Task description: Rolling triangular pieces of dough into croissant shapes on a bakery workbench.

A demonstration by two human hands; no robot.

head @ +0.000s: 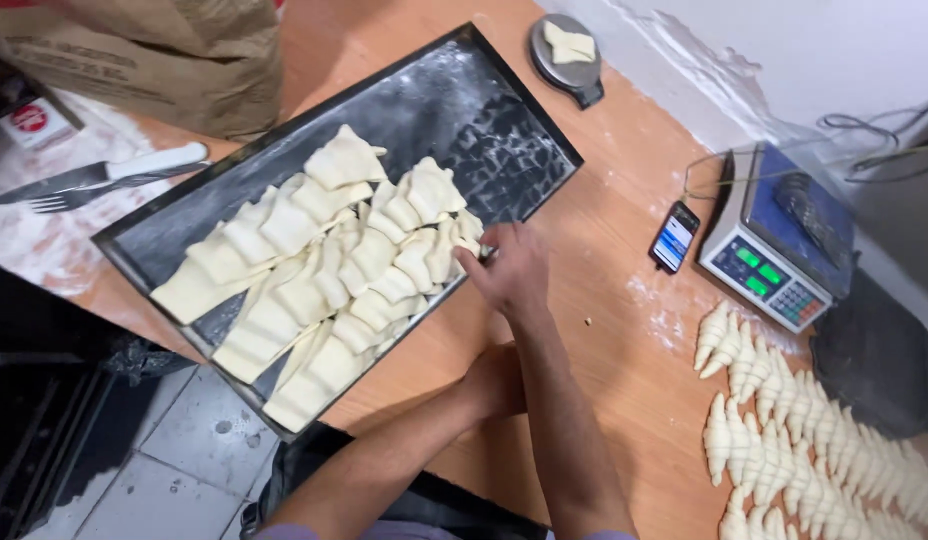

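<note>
A floured black tray (484, 130) holds overlapping rows of flat dough triangles (324, 260), and the right hand (509, 275) pinches one at the tray's near edge, while the left hand (494, 385) rests, loosely closed and empty, on the table (624, 330).

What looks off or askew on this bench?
The black tray of dough pieces sits diagonally, its near corner overhanging the table edge above the floor. Flour is spilled around the knife. The right hand touches the dough.
</note>
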